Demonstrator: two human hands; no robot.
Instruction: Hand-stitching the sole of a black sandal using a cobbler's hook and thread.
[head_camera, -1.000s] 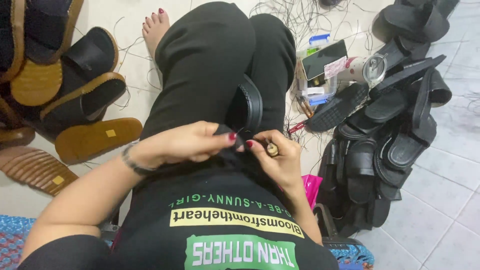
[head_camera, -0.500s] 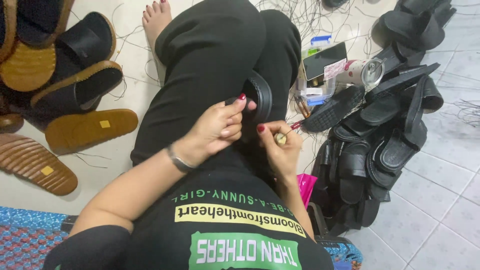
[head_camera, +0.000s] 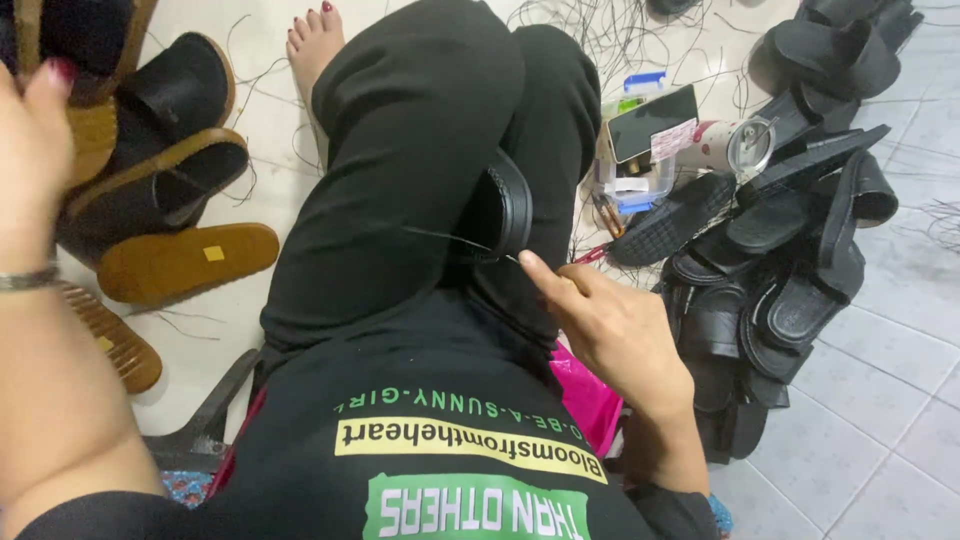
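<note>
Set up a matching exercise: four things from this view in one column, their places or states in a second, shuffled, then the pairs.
1. left hand
2. right hand
3. black sandal
4. tan sole

A. flat on the floor
B. raised at the frame's left edge
C. resting on the lap
D. pinching a thin thread

Pairs: 1-B, 2-D, 3-C, 4-A

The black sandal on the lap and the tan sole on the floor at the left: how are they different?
The black sandal stands on edge between the legs, by the right hand; the tan sole lies flat on the floor, untouched. The black sandal has thread running to it; the tan sole bears a yellow square sticker. Both are flat footwear pieces.
</note>
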